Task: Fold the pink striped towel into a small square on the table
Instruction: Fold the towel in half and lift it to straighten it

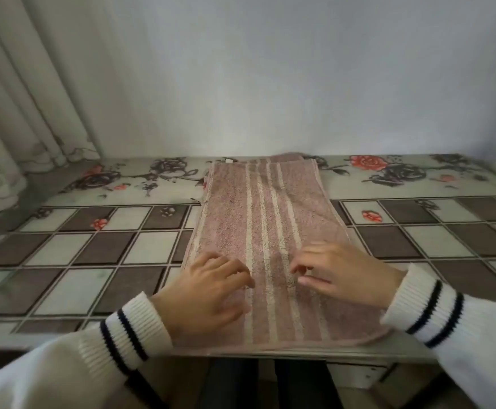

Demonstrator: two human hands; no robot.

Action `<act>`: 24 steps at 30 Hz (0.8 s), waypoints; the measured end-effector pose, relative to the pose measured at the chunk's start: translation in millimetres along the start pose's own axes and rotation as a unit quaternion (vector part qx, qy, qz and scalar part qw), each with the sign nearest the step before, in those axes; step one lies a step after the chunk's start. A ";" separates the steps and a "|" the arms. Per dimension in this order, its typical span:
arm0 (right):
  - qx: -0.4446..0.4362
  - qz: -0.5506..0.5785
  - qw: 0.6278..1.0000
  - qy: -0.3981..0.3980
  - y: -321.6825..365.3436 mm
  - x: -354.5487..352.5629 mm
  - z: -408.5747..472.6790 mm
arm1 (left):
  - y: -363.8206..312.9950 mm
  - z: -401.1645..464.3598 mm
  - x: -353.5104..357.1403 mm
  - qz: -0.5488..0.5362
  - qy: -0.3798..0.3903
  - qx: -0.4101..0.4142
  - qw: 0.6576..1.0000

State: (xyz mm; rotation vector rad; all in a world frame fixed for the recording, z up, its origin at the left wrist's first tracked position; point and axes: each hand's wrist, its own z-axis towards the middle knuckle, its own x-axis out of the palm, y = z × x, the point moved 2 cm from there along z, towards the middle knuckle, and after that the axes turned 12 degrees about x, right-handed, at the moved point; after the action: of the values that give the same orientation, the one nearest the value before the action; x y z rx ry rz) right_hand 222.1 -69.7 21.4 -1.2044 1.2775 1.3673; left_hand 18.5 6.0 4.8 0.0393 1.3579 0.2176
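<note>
Now my left hand [208, 293] rests flat near the towel's left edge, fingers loose, gripping nothing. The towel [265, 219] lies on the desk [93, 246] as a long strip running straight away from me. My right hand [341, 273] hovers over its right side, fingers half-curled, holding nothing.

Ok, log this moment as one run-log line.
pink striped towel: long strip, flat on table | left hand: resting on towel | right hand: resting on towel | small square: not yet
</note>
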 end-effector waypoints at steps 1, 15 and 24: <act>0.006 0.002 1.000 0.021 -1.8 3.4 1.3 | 0.9 -0.8 4.4 -0.013 0.007 0.016 1.000; -0.029 -0.002 0.997 0.069 3.4 15.7 -5.4 | -0.7 -4.7 16.8 -0.071 0.041 0.058 0.995; -0.063 0.004 0.994 0.086 14.4 17.0 -3.7 | -3.0 -3.0 19.0 -0.081 0.045 0.066 0.993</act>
State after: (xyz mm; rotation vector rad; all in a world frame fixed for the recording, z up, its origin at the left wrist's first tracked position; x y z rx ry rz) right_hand 205.8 -74.8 6.6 -1.4326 1.3314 1.3915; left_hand 19.6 6.2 -14.6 0.0297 1.4553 -0.0081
